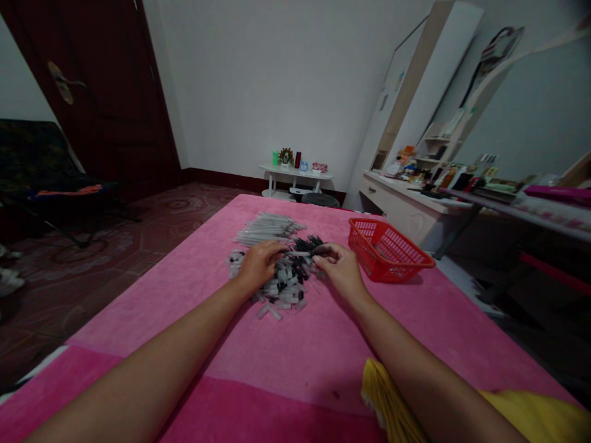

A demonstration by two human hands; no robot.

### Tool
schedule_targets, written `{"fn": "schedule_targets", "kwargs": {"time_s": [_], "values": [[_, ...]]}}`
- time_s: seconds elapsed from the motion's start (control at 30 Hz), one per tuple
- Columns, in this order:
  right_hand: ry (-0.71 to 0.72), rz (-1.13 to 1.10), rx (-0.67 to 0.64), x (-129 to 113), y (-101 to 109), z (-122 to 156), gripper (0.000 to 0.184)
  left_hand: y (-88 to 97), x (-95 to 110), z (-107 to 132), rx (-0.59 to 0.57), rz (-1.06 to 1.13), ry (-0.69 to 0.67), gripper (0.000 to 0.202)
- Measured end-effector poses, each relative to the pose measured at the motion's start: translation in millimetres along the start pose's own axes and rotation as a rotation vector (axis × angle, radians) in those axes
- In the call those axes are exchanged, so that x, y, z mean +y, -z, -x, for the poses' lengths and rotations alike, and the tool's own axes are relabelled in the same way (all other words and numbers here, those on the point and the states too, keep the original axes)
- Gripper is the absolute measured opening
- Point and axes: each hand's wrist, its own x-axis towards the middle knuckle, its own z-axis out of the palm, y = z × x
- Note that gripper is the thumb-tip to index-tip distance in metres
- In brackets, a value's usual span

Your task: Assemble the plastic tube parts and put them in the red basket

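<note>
Both my arms reach out over a pink cloth (194, 307). My left hand (258, 263) is closed, pinching one end of a thin white stick (299, 253) held level above a heap of small white and black parts (284, 289). My right hand (339, 266) is closed on the stick's other end, beside a tuft of black bristle-like pieces (310, 243). A bundle of long white sticks (265, 229) lies just beyond the heap.
A red plastic basket (388, 251) sits on the cloth right of my right hand. Past the cloth stand a small white table (295, 174) with knick-knacks, a white dressing desk (406, 203) crowded with bottles at right, a dark door (106, 92) and a chair (41, 178) at left.
</note>
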Motion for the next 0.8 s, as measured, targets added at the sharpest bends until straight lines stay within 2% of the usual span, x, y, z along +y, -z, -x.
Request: {"fn": "schedule_targets", "kwargs": {"time_s": [0.23,0.6,0.8], "values": [[0.076,0.124,0.017,4.7,1.1,-0.3,0.017,0.6,0.5,0.1,0.008,-0.007,0.000,0.027],[0.233,0.331,-0.034,4.9,2.1,2.0,0.011,1.8,3.7,0.3,-0.024,-0.055,-0.002,0.028],[0.208,0.338,-0.033,7.3,2.6,1.1,0.010,1.3,4.1,1.4,-0.045,-0.043,-0.061,0.027]]}}
